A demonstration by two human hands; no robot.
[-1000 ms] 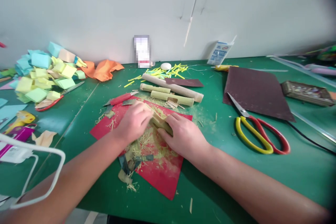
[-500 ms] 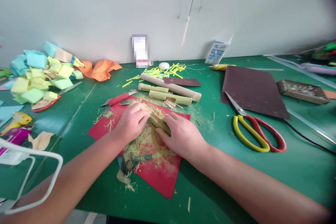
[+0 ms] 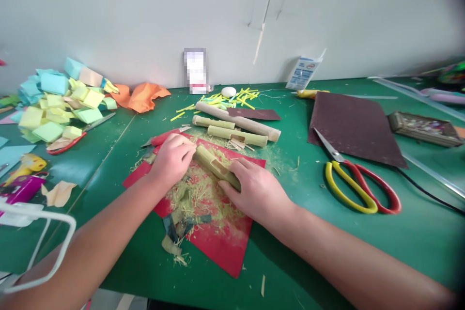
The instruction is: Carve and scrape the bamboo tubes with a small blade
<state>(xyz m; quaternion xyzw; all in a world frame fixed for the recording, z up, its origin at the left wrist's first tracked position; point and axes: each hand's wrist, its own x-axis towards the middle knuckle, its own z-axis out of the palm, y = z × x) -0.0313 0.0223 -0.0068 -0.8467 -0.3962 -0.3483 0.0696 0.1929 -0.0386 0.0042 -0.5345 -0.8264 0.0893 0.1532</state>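
My right hand (image 3: 256, 186) grips the near end of a pale green bamboo tube (image 3: 206, 159) with a slot cut in its upper side. At the tube's far left end is my left hand (image 3: 173, 157), its fingers pinched together; what they hold, if anything, is too small to make out. Under the hands lies a red sheet (image 3: 227, 247) strewn with shavings. Behind it are two cut bamboo pieces (image 3: 241, 134) and a long pale tube (image 3: 250, 124). A red-handled knife (image 3: 163, 137) rests just beyond my left hand.
Scissors with yellow and red handles (image 3: 363, 186) overlap a dark brown sheet (image 3: 354, 123) on the right. Folded paper pieces (image 3: 60, 106) are heaped at the left. A white wire frame (image 3: 67, 247) stands near my left forearm.
My left hand has moved a little left, off the tube's slotted part, so more of the tube shows. My right hand keeps its grip.
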